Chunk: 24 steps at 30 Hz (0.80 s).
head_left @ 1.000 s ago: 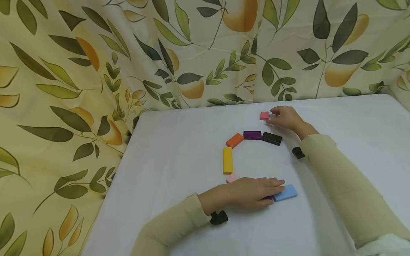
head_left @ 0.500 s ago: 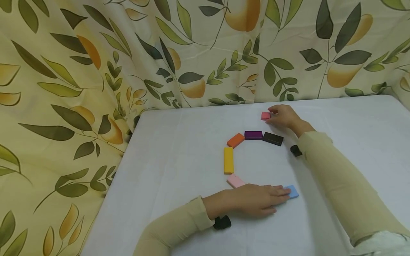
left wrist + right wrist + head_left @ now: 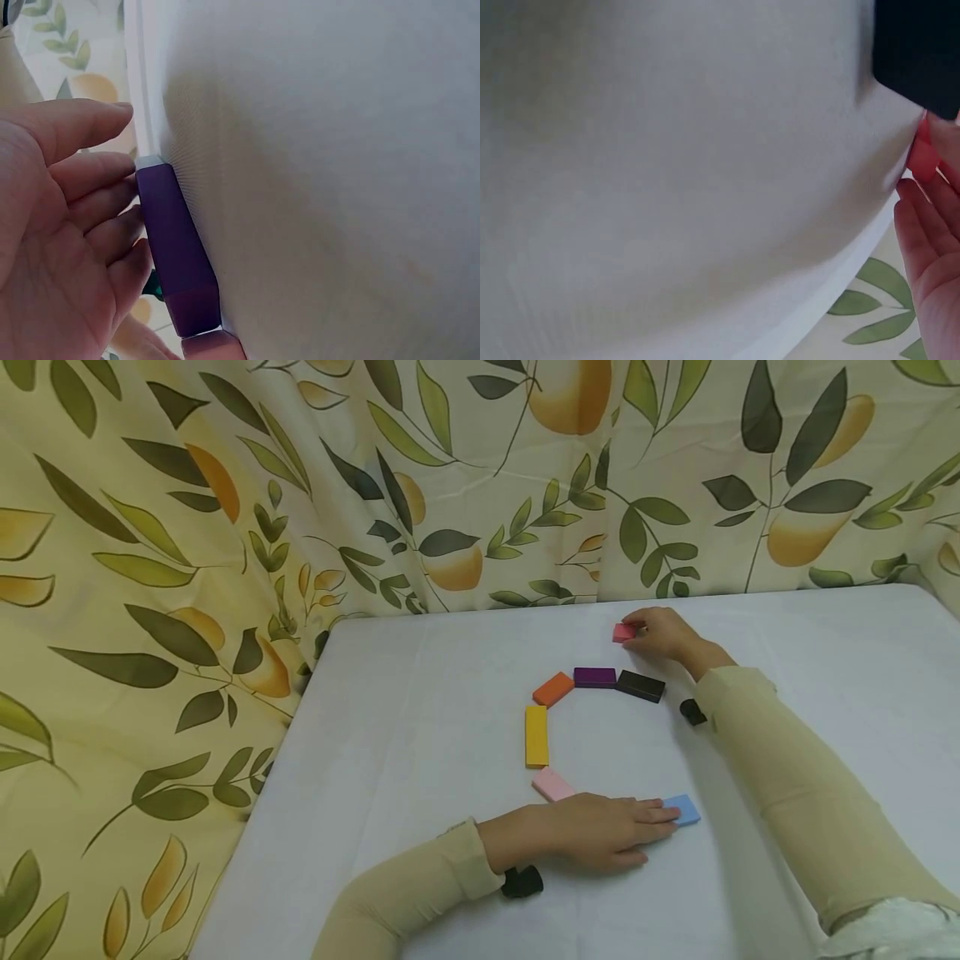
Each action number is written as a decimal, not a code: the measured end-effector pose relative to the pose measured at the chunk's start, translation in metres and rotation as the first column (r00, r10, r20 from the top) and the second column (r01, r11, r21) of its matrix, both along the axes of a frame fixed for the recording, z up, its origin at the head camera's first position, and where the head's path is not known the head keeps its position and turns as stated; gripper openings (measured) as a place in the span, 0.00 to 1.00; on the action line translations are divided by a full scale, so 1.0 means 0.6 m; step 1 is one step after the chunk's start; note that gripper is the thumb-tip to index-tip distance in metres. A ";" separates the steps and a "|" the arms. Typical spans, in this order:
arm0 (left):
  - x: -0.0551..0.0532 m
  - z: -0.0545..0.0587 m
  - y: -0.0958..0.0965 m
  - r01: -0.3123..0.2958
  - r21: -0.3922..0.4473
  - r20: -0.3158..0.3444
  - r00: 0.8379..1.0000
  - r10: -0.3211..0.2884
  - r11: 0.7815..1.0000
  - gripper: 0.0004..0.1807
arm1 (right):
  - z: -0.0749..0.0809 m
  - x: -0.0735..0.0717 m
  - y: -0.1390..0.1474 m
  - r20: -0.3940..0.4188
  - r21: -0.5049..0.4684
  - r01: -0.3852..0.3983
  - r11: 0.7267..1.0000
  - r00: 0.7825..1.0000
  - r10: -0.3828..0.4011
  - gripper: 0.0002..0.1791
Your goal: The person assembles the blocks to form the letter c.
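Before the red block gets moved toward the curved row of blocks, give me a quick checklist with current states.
1. Right hand has its fingers on the red block: ok.
2. Firm grip on it: cannot tell, fingers hide it.
3. Left hand lies flat over the purple block, fingertips on the blue block: ok.
4. Bare table beside the black block: ok.
5. Orange block and yellow block lie flat in the row: ok.
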<state>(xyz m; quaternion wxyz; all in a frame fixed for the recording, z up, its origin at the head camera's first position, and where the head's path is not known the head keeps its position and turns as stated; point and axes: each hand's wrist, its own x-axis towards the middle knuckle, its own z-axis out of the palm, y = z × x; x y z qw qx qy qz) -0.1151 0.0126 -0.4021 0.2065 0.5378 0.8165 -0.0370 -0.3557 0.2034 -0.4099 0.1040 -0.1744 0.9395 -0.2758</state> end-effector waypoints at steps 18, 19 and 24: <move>0.003 0.006 0.009 -0.068 0.016 0.091 0.994 0.066 0.998 0.30 | 0.004 0.048 0.040 -0.122 -0.004 -0.043 0.999 0.992 0.042 0.20; 0.003 0.006 0.009 -0.072 0.020 0.094 0.993 0.070 0.997 0.30 | 0.005 0.050 0.043 -0.120 0.010 -0.037 0.999 0.992 0.038 0.19; 0.004 0.006 0.010 -0.086 0.016 0.106 0.991 0.084 0.996 0.30 | 0.012 0.070 0.063 -0.060 0.059 0.003 0.998 0.998 0.001 0.20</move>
